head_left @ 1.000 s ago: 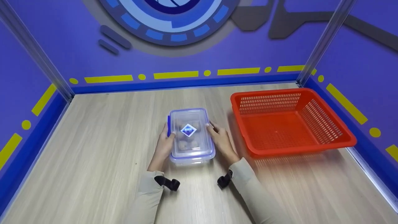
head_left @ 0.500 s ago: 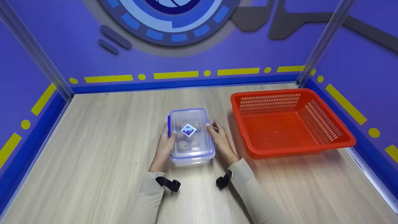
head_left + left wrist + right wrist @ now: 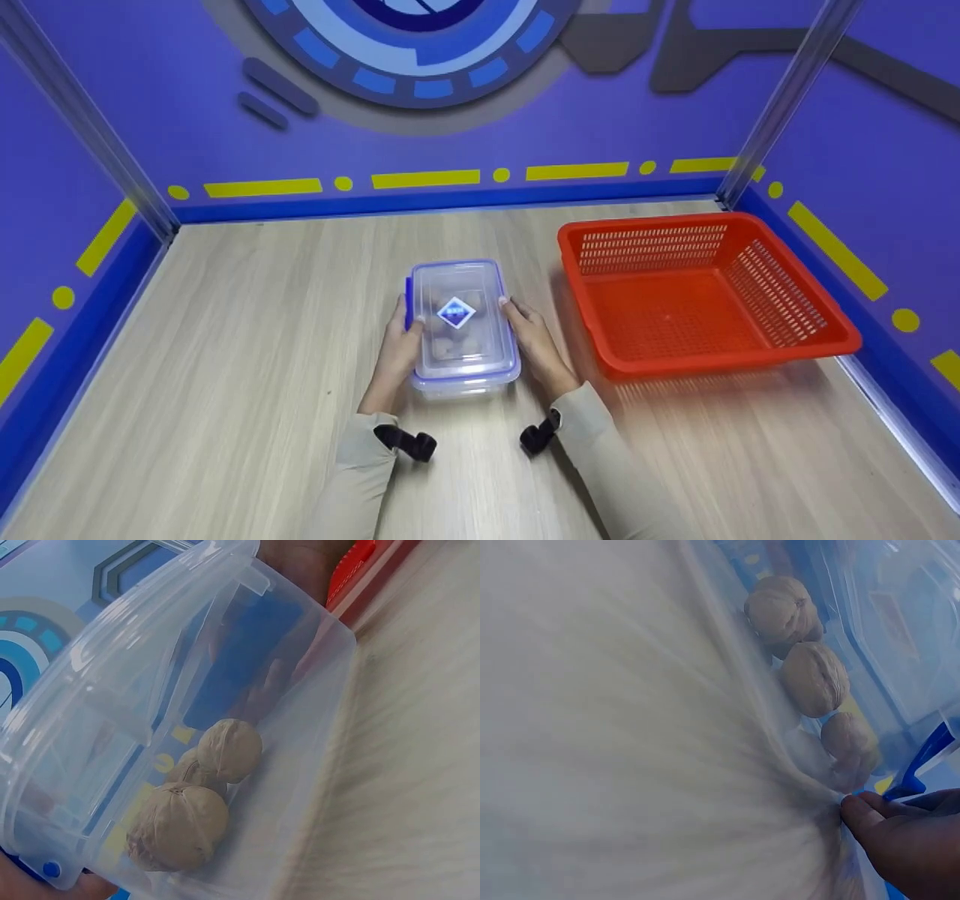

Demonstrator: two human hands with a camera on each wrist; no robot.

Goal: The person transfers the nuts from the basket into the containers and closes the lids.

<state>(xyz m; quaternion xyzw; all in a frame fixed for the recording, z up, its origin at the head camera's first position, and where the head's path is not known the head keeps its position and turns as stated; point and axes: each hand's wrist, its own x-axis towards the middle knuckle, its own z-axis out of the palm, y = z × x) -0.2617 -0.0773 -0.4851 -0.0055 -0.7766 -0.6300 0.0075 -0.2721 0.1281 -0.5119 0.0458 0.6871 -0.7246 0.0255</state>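
A clear plastic food container (image 3: pixel 472 337) with a blue-edged lid and a diamond label stands on the table. Several walnuts (image 3: pixel 814 679) show through its wall in both wrist views. My left hand (image 3: pixel 397 349) grips its left side, thumb on the lid's edge and fingers beside a blue latch (image 3: pixel 409 304). At the right side my right hand (image 3: pixel 538 341) pinches the rim, thumb at the lid's edge. In the right wrist view a blue latch flap (image 3: pixel 928 761) sticks out from the wall beside the fingers of this hand. Its far fingers are partly hidden.
A red plastic basket (image 3: pixel 727 364) with slotted walls stands to the right, close to my right forearm. The wood-grain table (image 3: pixel 247 337) is bounded by purple panels (image 3: pixel 480 142) at the back and both sides.
The fingers of my right hand, spread apart half a second ago, now lie closer together along the container's right side. My left hand and the container stay where they were.
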